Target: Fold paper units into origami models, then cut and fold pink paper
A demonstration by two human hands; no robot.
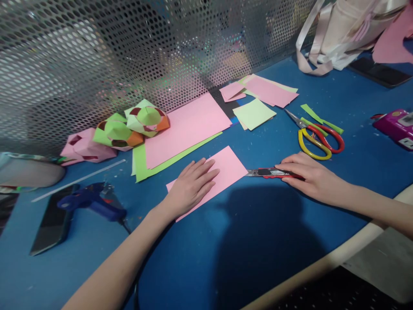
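My left hand (pixel 193 185) lies flat with its fingers spread on a pink sheet of paper (pixel 227 170), pressing it against the blue tabletop. In my right hand (pixel 305 174) is a red and black utility knife (pixel 269 172), held low over the table. Its blade points left and reaches the right corner of the pink sheet; whether it is under or against the paper I cannot tell. Beyond my right hand lie scissors (pixel 314 135) with one red and one yellow handle.
Folded paper shapes (pixel 121 129) and large pink sheets (pixel 190 129) line the perforated metal panel (pixel 161 51). Cut paper pieces (pixel 254 113) lie behind. At left are a blue glue gun (pixel 93 202) and a phone (pixel 51 228); at right, a purple tape measure (pixel 395 127).
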